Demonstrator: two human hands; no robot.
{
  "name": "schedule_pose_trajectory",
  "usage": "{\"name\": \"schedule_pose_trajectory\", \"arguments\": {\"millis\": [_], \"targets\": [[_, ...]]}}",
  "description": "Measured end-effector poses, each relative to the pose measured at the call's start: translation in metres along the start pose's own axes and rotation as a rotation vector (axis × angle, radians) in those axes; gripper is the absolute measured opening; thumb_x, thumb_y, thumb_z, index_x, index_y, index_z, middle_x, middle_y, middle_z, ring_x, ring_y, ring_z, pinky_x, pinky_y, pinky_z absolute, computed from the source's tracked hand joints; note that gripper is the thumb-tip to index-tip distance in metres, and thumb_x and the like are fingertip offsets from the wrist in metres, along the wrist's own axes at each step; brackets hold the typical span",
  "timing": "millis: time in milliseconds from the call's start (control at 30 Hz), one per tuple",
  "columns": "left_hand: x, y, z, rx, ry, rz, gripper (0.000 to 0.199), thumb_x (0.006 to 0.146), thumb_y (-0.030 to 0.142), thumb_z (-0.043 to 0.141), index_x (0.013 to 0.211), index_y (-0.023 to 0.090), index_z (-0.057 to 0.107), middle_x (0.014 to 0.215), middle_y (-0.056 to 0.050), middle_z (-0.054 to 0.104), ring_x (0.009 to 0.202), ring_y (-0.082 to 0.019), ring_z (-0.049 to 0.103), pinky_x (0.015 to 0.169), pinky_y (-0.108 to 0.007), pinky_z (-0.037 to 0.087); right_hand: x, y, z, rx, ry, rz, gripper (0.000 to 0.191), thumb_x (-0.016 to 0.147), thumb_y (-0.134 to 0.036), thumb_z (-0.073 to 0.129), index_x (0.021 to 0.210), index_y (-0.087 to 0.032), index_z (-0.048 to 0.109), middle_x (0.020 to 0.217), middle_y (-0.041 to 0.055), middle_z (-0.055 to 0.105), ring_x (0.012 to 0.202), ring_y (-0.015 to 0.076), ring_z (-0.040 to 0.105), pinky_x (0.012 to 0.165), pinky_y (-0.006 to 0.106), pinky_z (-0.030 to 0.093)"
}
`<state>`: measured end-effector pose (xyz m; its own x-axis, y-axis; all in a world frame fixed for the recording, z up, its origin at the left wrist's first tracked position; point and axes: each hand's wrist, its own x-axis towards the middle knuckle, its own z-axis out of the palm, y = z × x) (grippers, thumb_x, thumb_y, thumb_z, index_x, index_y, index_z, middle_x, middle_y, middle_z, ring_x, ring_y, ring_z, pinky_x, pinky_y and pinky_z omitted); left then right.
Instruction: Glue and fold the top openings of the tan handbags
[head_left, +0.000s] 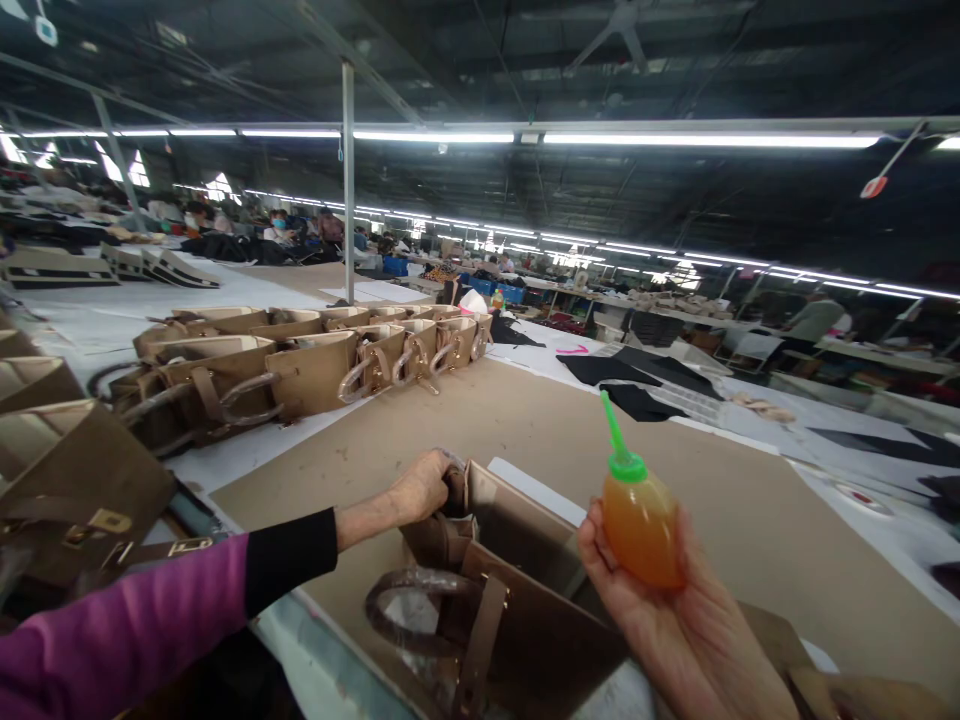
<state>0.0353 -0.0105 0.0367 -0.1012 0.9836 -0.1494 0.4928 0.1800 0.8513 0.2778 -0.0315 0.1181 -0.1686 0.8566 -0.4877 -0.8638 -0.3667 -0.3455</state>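
Note:
A brown handbag (pixel 540 630) stands open at the top on the table in front of me. One of its handles (pixel 405 600), wrapped in clear plastic, hangs on the near side. My left hand (pixel 421 487) is closed on the bag's far left part, by a dark curved piece that looks like its other handle; the fingertips are hidden. In my right hand (pixel 675 590), raised over the bag's right end, is a squeeze bottle (pixel 641 525) of amber liquid. Its green nozzle (pixel 616 440) points up, and the fingers wrap round the body.
Rows of similar bags (pixel 311 375) stand across the table, with more bags (pixel 75 480) close at my left. Brown sheet material (pixel 525 430) covers the tabletop. Black cut pieces (pixel 637 380) lie at the right. A metal post (pixel 348 190) rises beyond the bags; people work farther back.

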Motion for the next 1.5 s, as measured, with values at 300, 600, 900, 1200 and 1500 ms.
{"name": "schedule_pose_trajectory", "arguments": {"millis": [300,600,900,1200,1500], "targets": [[-0.005,-0.013,0.011,-0.014,0.208,0.264,0.022,0.054,0.005,0.033,0.063,0.019,0.048,0.063,0.002,0.054,0.066,-0.014,0.053,0.065,-0.025,0.041,0.003,0.002,0.004,-0.005,0.026,-0.03,0.025,0.091,-0.033,0.058,0.11,-0.017,0.062,0.107,0.0106,0.063,0.085,0.025,0.063,0.066,0.042,0.059],[-0.005,-0.017,0.014,0.082,0.247,0.411,0.015,0.08,0.016,0.031,0.083,0.02,0.045,0.076,0.0,0.051,0.075,-0.017,0.049,0.074,-0.029,0.04,-0.001,0.006,0.012,-0.009,0.085,-0.085,0.02,0.093,-0.033,0.052,0.103,-0.019,0.064,0.106,0.0116,0.063,0.081,0.0255,0.064,0.06,0.043,0.059],[-0.012,-0.011,0.012,0.294,0.181,0.326,0.035,0.081,0.051,0.049,0.097,0.019,0.046,0.08,-0.002,0.057,0.075,-0.02,0.054,0.07,-0.031,0.041,0.004,0.005,0.007,-0.035,0.043,-0.097,0.024,0.093,-0.032,0.054,0.11,-0.018,0.062,0.108,0.013,0.063,0.085,0.0261,0.064,0.065,0.042,0.059],[-0.016,-0.001,0.007,0.304,0.053,0.065,0.016,0.078,0.033,0.05,0.073,0.019,0.046,0.066,0.001,0.05,0.064,-0.015,0.049,0.06,-0.026,0.034,0.003,0.01,0.006,-0.017,0.04,-0.108,0.024,0.093,-0.031,0.054,0.11,-0.018,0.062,0.11,0.0134,0.063,0.086,0.0263,0.063,0.066,0.044,0.059],[-0.005,-0.03,0.005,-0.184,-0.089,0.186,0.034,0.085,0.044,0.042,0.076,0.014,0.055,0.072,0.0,0.054,0.072,-0.015,0.05,0.067,-0.025,0.04,0.001,0.01,0.007,-0.024,0.01,-0.103,0.023,0.09,-0.03,0.059,0.11,-0.018,0.061,0.106,0.0112,0.064,0.086,0.0249,0.063,0.068,0.041,0.059]]}}
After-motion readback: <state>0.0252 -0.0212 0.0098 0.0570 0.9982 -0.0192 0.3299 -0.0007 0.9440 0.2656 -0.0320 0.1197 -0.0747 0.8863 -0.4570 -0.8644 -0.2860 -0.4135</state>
